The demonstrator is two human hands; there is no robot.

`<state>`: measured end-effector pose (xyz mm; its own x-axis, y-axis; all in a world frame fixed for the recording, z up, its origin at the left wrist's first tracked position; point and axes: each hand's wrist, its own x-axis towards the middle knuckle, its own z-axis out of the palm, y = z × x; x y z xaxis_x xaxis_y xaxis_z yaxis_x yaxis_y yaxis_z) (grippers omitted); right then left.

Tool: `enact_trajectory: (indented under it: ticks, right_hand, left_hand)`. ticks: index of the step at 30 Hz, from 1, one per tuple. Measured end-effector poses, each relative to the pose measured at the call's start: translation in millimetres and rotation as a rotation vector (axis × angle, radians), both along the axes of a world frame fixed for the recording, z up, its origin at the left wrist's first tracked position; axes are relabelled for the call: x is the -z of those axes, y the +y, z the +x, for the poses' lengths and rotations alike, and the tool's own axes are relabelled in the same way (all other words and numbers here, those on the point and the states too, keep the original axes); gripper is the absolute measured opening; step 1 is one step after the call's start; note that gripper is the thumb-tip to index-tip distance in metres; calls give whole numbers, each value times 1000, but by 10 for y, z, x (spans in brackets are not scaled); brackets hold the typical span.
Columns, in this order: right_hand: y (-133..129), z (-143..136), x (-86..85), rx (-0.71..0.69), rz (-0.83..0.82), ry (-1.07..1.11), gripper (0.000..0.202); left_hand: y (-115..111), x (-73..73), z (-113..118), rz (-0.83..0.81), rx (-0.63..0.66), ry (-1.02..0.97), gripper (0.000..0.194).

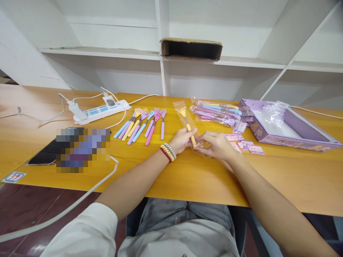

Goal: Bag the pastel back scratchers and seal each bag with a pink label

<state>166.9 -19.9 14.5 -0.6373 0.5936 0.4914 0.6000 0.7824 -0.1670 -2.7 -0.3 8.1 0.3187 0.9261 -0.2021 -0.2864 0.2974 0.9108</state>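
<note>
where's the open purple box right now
In the head view, the open purple box sits on the right of the table, beside the bagged scratchers and printed cards, with the right hand to its left.

A yellow claw-headed stick [188, 127] is held by the left-hand grip [182, 140], its surrounding bag [192, 120] by the right-hand grip [217, 145].

Bright even light, pale sheen on tabletop [292, 175], wide-angle stretching toward edges, pixelated patch [80, 150]
</note>
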Motion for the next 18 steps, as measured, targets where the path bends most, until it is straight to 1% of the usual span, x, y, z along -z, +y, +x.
enact_trajectory:
  ticks: [3, 5, 9, 12, 14, 16, 17, 18]
  right_hand:
    - [8, -4, 7, 14, -2, 3, 22]
    - [11, -8, 11, 15, -15, 5, 22]
    - [9, -19, 21, 23, -75, -13, 20]
    - [17, -25, 37, 49, -114, -19, 15]
    - [31, -25, 50, 46, -141, -12, 17]
    - [45, -21, 57, 46, -169, 2, 22]
    - [49, -18, 57, 51, -183, 11, 23]
    - [52, -14, 54, 55, -198, 19, 23]
  left_hand:
    - [21, 8, -22, -22, 18, -5, 12]
    - [40, -4, -60, -72, 65, 26, 15]
    - [53, -73, -152, -182, 236, 238, 29]
    - [35, -124, -183, -172, 311, 427, 35]
    - [25, -135, -185, -138, 311, 584, 35]
    - [25, -126, -189, -56, 264, 791, 37]
    - [30, -117, -195, 33, 208, 905, 38]
    - [36, -107, -204, 154, 134, 1016, 38]
